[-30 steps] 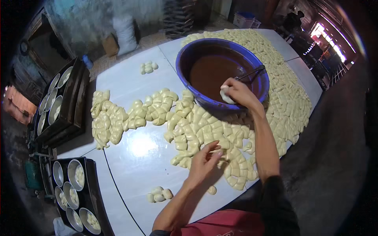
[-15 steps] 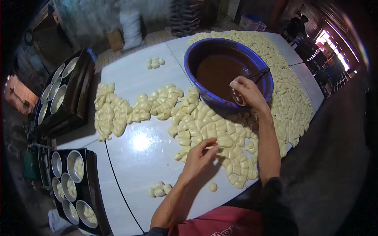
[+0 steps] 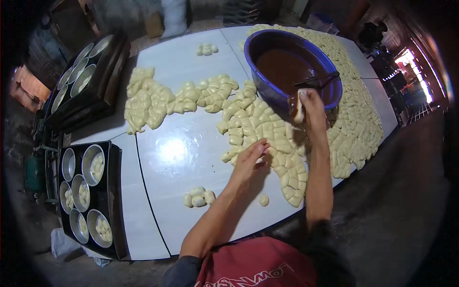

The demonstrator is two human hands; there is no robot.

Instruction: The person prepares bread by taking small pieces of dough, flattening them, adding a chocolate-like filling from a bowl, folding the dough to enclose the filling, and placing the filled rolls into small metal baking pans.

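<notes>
My right hand [image 3: 314, 109] is closed at the near rim of a blue tub [image 3: 335, 93] of brown paste [image 3: 282, 67]. Between its fingers is a pale piece of dough [image 3: 300, 111] with brown paste on its left side. A dark-handled utensil [image 3: 327, 79] leans over the tub's rim. My left hand [image 3: 251, 157] hovers at the edge of a sheet of pale dough pieces [image 3: 263, 122], its fingers curled together. A pale bit shows between them, too small to name. One lone dough ball [image 3: 264, 200] lies near the table's front edge.
At the left stand black trays with round metal tins [image 3: 93, 165], several holding small dough balls. More tins [image 3: 81, 79] sit farther back. Small dough clusters [image 3: 198, 197] lie on the white table [image 3: 177, 162]. Dough pieces [image 3: 358, 129] also cover its right side.
My right hand has moved from over the paste to the tub's near rim; brown paste now shows on what it holds. My left fingers have curled closer together. The view has shifted.
</notes>
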